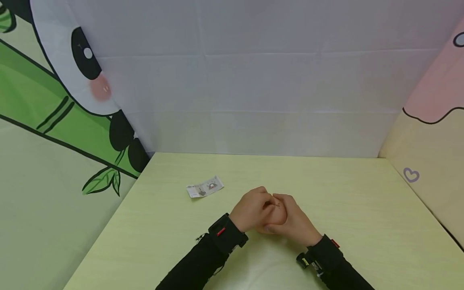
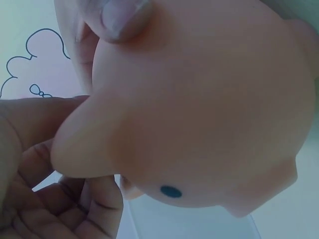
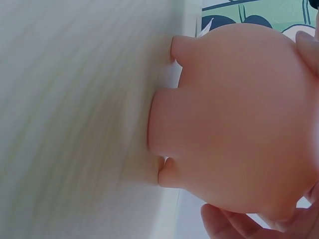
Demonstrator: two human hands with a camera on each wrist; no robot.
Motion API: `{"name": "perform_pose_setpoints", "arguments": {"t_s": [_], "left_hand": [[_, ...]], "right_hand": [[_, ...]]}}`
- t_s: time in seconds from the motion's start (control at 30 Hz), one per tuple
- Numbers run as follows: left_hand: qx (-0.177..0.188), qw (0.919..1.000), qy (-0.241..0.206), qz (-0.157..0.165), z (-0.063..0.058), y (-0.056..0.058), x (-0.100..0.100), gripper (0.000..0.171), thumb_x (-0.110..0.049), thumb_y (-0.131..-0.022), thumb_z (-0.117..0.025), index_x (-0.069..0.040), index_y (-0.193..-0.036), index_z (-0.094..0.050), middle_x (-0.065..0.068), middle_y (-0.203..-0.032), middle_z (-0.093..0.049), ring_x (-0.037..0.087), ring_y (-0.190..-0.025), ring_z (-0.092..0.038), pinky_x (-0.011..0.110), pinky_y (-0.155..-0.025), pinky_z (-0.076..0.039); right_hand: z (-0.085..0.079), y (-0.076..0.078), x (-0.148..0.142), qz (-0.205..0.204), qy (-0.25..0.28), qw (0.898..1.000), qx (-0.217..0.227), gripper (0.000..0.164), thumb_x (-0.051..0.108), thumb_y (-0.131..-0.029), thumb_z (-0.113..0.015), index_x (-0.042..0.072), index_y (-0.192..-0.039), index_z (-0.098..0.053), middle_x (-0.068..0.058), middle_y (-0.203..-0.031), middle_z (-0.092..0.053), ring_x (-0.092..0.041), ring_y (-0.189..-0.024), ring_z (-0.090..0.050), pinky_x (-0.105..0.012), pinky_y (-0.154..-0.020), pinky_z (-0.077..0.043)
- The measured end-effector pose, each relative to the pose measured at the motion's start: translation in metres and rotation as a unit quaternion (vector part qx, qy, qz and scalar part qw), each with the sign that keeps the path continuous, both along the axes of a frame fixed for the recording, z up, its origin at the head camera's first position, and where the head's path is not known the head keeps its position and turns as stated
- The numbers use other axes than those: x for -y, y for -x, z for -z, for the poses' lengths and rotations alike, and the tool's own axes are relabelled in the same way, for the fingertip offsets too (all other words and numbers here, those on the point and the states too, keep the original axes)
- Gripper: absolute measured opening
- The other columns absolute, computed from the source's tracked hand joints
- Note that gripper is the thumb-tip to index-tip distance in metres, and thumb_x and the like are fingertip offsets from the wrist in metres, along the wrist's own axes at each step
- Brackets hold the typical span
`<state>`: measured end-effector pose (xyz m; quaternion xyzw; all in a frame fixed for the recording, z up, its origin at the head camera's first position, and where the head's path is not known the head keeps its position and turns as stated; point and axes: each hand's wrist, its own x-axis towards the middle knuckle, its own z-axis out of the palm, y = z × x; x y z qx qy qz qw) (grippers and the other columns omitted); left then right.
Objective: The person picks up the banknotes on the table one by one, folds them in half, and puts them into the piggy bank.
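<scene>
Both hands meet around a pink-orange piggy bank near the middle of the table. Most of it is covered by fingers in the head view. My left hand bends over its upper left side with curled fingers. From the right, my right hand grips it, index finger along the far side and thumb on the near side. The left wrist view shows the piggy bank's ear, dark eye and snout. Its stubby feet are right at the tabletop in the right wrist view.
A paper banknote lies on the pale yellow table, left of and beyond the hands. White cloth hangs along the back edge. Printed panels with a panda, bamboo and pink shapes stand at the sides.
</scene>
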<state>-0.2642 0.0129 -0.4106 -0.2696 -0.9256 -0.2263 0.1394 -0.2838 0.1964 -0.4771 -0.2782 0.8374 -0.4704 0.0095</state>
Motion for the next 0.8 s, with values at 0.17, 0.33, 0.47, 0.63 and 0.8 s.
{"name": "perform_pose_setpoints", "arguments": {"t_s": [0.17, 0.33, 0.47, 0.63, 0.8], "left_hand": [[0.002, 1.0, 0.009, 0.001, -0.001, 0.0008, -0.0008, 0.012, -0.01, -0.093, -0.063, -0.01, -0.092, -0.076, 0.001, -0.086, -0.062, 0.01, -0.078, -0.057, 0.014, -0.07, -0.048], [0.007, 0.9997, 0.025, 0.0, -0.0019, 0.0012, -0.002, 0.014, -0.012, -0.094, -0.062, -0.009, -0.093, -0.075, 0.002, -0.087, -0.063, 0.011, -0.078, -0.057, 0.015, -0.071, -0.048], [0.01, 0.9995, 0.029, 0.002, -0.0027, 0.0008, -0.0024, 0.014, -0.012, -0.094, -0.062, -0.009, -0.093, -0.075, 0.002, -0.087, -0.062, 0.011, -0.078, -0.056, 0.016, -0.071, -0.048], [0.011, 0.9996, 0.023, 0.009, -0.0012, 0.0009, -0.0022, 0.014, -0.011, -0.093, -0.063, -0.011, -0.098, -0.076, 0.001, -0.088, -0.063, 0.01, -0.079, -0.056, 0.014, -0.071, -0.047], [0.007, 0.9996, 0.026, 0.01, 0.0, 0.0016, -0.0032, 0.015, -0.01, -0.093, -0.063, -0.012, -0.098, -0.077, 0.0, -0.086, -0.062, 0.009, -0.076, -0.054, 0.013, -0.07, -0.045]], "right_hand": [[-0.0006, 0.0002, 0.0, -0.002, 0.002, 1.0, 0.006, 0.091, 0.043, -0.076, -0.084, 0.015, -0.146, -0.033, -0.008, -0.142, -0.044, -0.02, -0.112, -0.057, -0.028, -0.088, -0.052], [0.001, 0.0017, -0.0001, -0.003, 0.006, 1.0, 0.012, 0.089, 0.044, -0.076, -0.083, 0.018, -0.145, -0.034, -0.006, -0.141, -0.044, -0.019, -0.112, -0.057, -0.027, -0.088, -0.052], [0.0015, 0.0023, 0.0, -0.005, 0.008, 1.0, 0.012, 0.088, 0.045, -0.076, -0.083, 0.02, -0.144, -0.035, -0.006, -0.141, -0.044, -0.019, -0.112, -0.057, -0.027, -0.088, -0.052], [0.0009, 0.0017, -0.0001, -0.006, 0.006, 1.0, 0.008, 0.086, 0.044, -0.076, -0.083, 0.02, -0.144, -0.036, -0.005, -0.142, -0.043, -0.019, -0.114, -0.056, -0.029, -0.09, -0.051], [-0.0002, 0.0008, 0.0004, -0.005, 0.003, 1.0, 0.003, 0.087, 0.044, -0.077, -0.083, 0.017, -0.145, -0.035, -0.006, -0.141, -0.044, -0.019, -0.113, -0.056, -0.029, -0.089, -0.051]]}}
